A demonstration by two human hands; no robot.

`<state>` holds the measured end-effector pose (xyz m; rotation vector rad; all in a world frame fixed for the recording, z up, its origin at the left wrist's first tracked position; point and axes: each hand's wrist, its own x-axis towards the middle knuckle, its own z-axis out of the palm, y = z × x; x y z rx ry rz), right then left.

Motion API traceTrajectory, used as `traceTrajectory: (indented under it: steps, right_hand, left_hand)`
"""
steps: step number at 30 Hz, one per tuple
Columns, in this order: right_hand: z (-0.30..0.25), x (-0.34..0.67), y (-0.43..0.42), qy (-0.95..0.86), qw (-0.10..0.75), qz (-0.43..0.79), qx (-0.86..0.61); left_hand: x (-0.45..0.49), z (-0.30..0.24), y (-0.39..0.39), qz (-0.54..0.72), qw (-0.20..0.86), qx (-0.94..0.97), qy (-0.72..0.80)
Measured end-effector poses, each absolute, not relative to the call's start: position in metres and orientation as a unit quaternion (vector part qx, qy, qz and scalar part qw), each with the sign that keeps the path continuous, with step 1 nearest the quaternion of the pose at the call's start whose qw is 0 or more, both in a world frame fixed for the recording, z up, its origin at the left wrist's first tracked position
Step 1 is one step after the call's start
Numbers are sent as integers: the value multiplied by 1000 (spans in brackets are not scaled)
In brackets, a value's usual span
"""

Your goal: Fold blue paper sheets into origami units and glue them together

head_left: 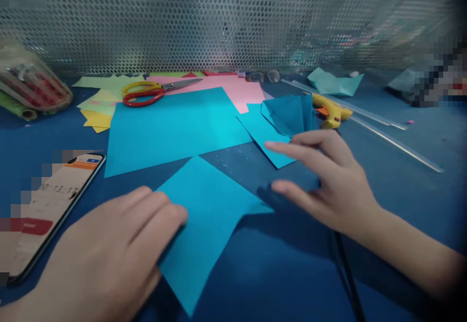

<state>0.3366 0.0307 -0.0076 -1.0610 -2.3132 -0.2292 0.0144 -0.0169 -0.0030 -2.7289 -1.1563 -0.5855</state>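
My left hand (120,244) is closed on the left edge of a blue sheet of paper (207,224), pinching it between thumb and fingers. One corner of that sheet points right and looks bent or folded. To its right, my right hand (328,176) hovers with the index finger and thumb spread apart, holding nothing. Its index fingertip overlaps a blue paper strip (273,149) in the view; whether it touches I cannot tell. Behind that hand stands a folded blue paper piece (292,115). A larger blue sheet (164,137) lies flat beyond the held one.
Red-and-yellow-handled scissors (146,96) rest on pink paper (241,91). A yellow glue gun (332,110), clear glue sticks (397,142) and a pale folded paper (335,82) lie at right. A phone (54,210) and a plastic jar (36,79) are left. A perforated metal panel (204,20) stands behind.
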Motion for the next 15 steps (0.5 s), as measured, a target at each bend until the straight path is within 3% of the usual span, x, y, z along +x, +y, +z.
traceTrajectory:
  steps: [5, 8, 15]
  right_hand:
    - [1, 318, -1, -938, 251, -46, -234]
    - [7, 307, -13, -964, 192, 36, -179]
    - [2, 311, -1, -972, 156, 83, -156]
  left_hand:
    - [27, -16, -37, -225, 102, -908, -338]
    - [35, -32, -44, -219, 63, -919, -323]
    - [31, -40, -52, -227, 49, -927, -295]
